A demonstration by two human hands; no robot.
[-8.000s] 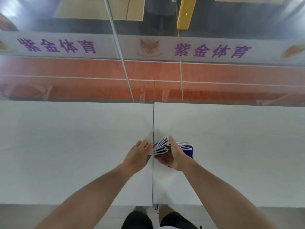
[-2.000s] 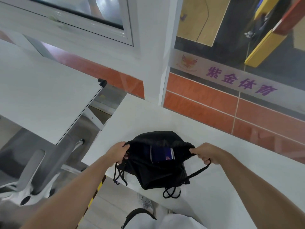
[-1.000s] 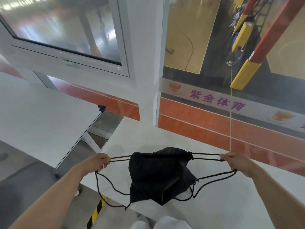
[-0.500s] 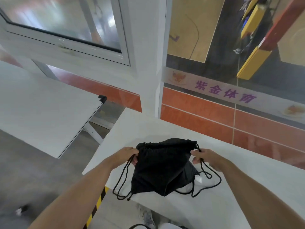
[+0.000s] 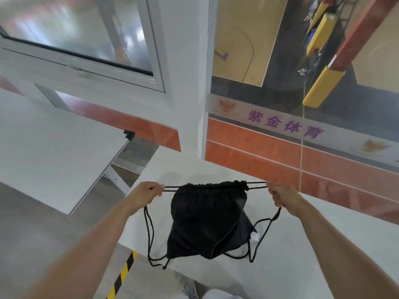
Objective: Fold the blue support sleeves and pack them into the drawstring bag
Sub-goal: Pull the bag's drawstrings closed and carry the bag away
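Observation:
A black drawstring bag point(image 5: 207, 219) hangs over the near left corner of the white table point(image 5: 302, 255), its mouth gathered tight at the top. My left hand point(image 5: 146, 193) grips the cords on the bag's left side. My right hand point(image 5: 280, 196) grips the cords on its right side. The cords run taut and level from each fist to the bag's mouth, and the slack loops hang down beside the bag. No blue sleeves show; the bag's inside is hidden.
A second white table point(image 5: 54, 152) stands to the left across a gap. A white pillar point(image 5: 190, 83) and an orange glass wall point(image 5: 302, 165) lie behind. Yellow-black floor tape point(image 5: 123, 275) runs below the table corner.
Half a second ago my hands were at the bag's top corners with slack cords. Now both fists have moved apart, the cords are taut and the mouth is drawn tight.

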